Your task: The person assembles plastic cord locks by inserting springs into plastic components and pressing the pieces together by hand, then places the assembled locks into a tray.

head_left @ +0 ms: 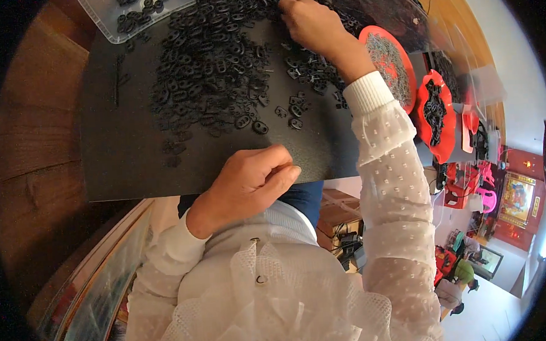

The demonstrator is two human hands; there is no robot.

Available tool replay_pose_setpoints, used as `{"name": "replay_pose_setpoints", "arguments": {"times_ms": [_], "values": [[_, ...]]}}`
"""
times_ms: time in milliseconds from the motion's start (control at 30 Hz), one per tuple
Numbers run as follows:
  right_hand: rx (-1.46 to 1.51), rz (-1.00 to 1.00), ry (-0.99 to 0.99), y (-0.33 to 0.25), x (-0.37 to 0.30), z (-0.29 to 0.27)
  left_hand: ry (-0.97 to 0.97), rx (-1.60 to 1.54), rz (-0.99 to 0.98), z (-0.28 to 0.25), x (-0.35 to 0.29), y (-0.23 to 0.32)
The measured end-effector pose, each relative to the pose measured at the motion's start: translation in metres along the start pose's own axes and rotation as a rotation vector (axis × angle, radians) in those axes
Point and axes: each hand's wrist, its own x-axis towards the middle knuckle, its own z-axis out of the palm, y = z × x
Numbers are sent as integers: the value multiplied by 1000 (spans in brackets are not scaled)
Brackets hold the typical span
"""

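My left hand (249, 179) rests at the near edge of the dark table, fingers curled and thumb pressed against them. Whatever it may hold is hidden. At the far side, my right hand (315, 23) reaches over small black parts, fingers bent down and together; their tips are partly hidden, so what they grip does not show. Between the hands spreads a large heap of small black oval plastic parts (211, 69) with holes. A smaller group of black parts (296, 110), some with metal bits, lies to its right.
A red plate (410, 73) of small metal pieces stands right of my right forearm. Nearer is a red wavy-rimmed dish (446, 126) with black parts. A clear plastic tray (111, 32) sits at the far left. Other people (463, 278) are in the background at right.
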Motion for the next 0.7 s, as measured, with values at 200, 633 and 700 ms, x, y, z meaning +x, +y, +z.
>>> {"name": "replay_pose_setpoints", "arguments": {"times_ms": [200, 633, 700], "values": [[117, -145, -57, 15, -4, -7, -5, -24, 4, -2, 0, 1], [14, -179, -145, -14, -30, -28, -25, 2, 16, 0, 1, 0], [-104, -171, -245, -25, -26, -29, -60, -10, -42, -2, 2, 3]]}}
